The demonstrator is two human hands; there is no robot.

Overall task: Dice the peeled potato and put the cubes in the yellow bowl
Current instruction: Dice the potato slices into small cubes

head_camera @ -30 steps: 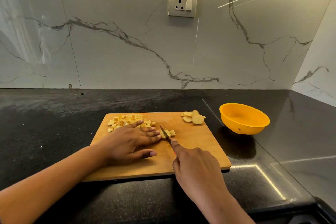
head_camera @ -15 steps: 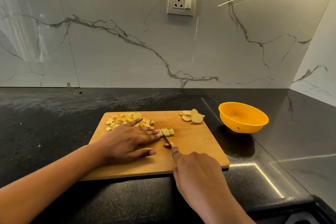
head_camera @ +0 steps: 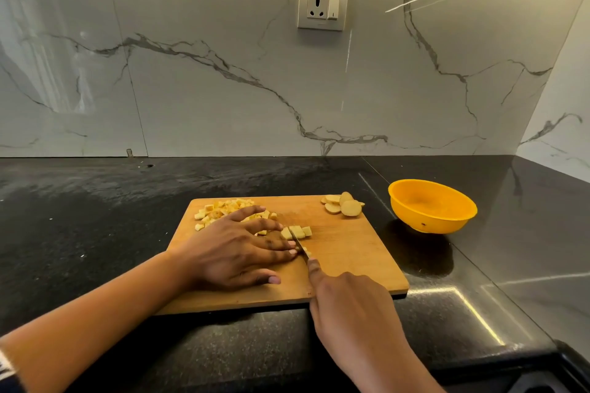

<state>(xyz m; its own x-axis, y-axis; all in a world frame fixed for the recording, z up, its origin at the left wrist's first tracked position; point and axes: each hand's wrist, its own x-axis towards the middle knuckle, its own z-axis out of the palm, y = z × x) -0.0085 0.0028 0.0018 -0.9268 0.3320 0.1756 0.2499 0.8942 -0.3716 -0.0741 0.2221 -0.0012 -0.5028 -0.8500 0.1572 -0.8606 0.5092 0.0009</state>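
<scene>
Left grip (head_camera: 242, 249) lies spread flat on the cutting board (head_camera: 351, 249) beside potato pieces (head_camera: 297, 231); right grip (head_camera: 348, 306) curls round the knife (head_camera: 300, 245), blade among those pieces.

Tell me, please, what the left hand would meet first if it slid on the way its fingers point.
Likely the knife, its blade just beyond the left hand's fingertips; the right hand grips it.

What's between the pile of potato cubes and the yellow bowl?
A few round potato slices on the wooden board, nearer the yellow bowl than the cube pile, seen in the head view.
</scene>
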